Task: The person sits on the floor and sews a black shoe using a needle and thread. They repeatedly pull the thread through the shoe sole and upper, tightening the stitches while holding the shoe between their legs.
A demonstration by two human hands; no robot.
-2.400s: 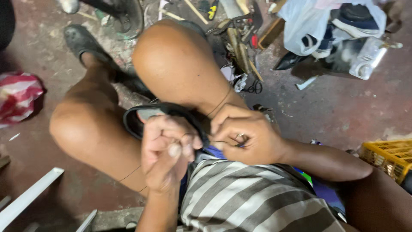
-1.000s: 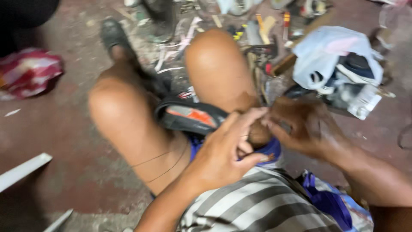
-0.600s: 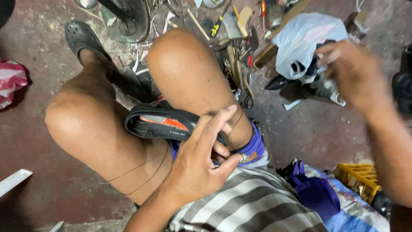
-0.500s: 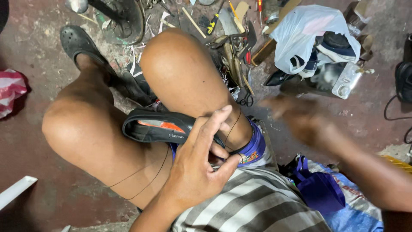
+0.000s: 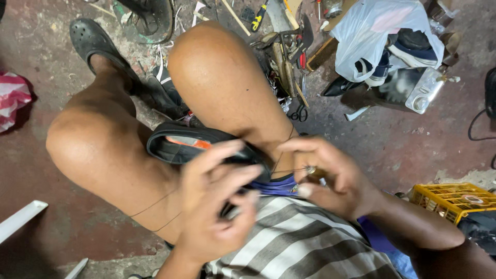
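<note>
Black shoe (image 5: 199, 147) with an orange insole, grey-and-white striped shirt (image 5: 305, 243), yellow crate (image 5: 452, 200) on the right, red-and-white cloth (image 5: 13, 98) far left.

Stained reddish concrete floor (image 5: 423, 144) strewn with tools (image 5: 284, 57).

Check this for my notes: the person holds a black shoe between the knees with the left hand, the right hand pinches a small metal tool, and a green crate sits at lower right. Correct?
Not quite. The crate is yellow, as the head view shows. The rest holds: left hand on the black shoe, right hand pinching the tool.
</note>
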